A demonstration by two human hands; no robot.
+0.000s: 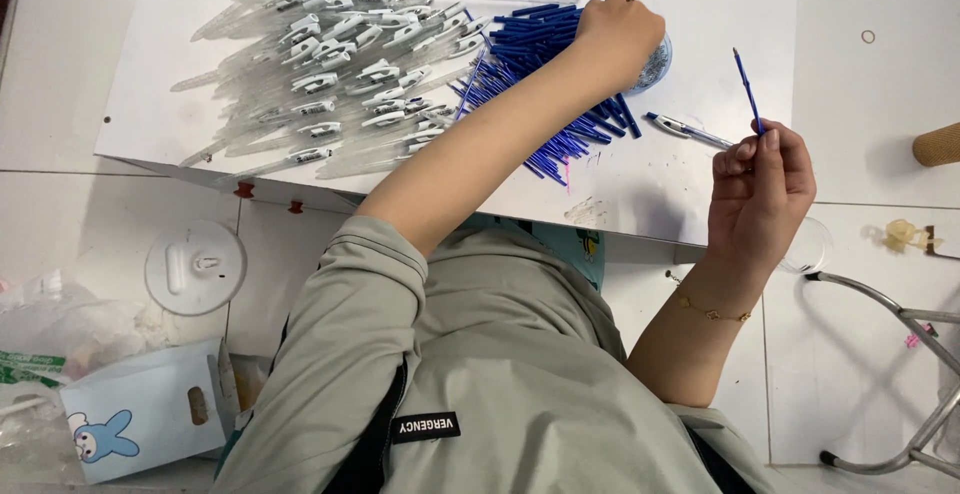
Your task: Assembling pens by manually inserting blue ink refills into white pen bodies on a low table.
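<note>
Holding a thin blue pen refill [748,92] in my right hand [760,199], fingers pinched around its lower end; its long axis runs nearly upright in the view, tip pointing away from me and leaning slightly left, above the white board [700,14]. Left hand [618,36]: reaching across my body to the far side of the board, fingers curled down over a heap of blue refills [540,84]; whether they grip one I cannot tell. Small round dish [655,66]: just beside that hand, contents unclear. Clear pen barrels [340,64]: large pile, left of the refills. Single assembled pen [690,132]: lying on the board between the hands. Blue paper bag [140,419]: on the floor, lower left.
</note>
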